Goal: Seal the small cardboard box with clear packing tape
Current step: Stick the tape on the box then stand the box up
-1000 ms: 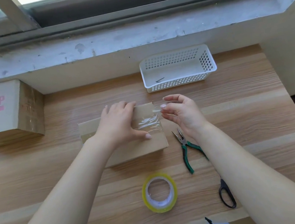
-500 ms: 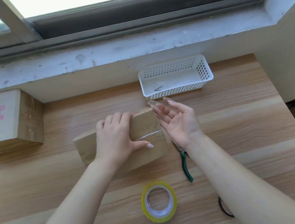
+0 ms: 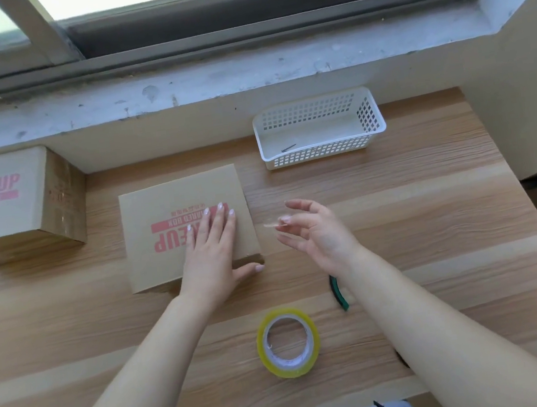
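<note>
The small cardboard box (image 3: 159,210) lies flat on the wooden table with its pink printed face up. My left hand (image 3: 213,247) rests flat on the box's right half, fingers straight, with the thumb along the near right corner. My right hand (image 3: 314,231) hovers just right of the box, apart from it. Its thumb and fingertips pinch a small strip of clear tape (image 3: 272,225). The roll of clear packing tape (image 3: 288,343), yellowish at the rim, lies flat near the table's front edge between my forearms.
A white perforated basket (image 3: 367,113) stands at the back right, holding a small dark item. A larger printed cardboard box (image 3: 10,201) sits at the far left. Green-handled pliers (image 3: 339,293) peek out beside my right forearm. A window sill runs behind the table.
The box has turned so that its printed face is up and it lies flat. My left hand went from gripping it to resting flat on it. My right hand drew away to the right.
</note>
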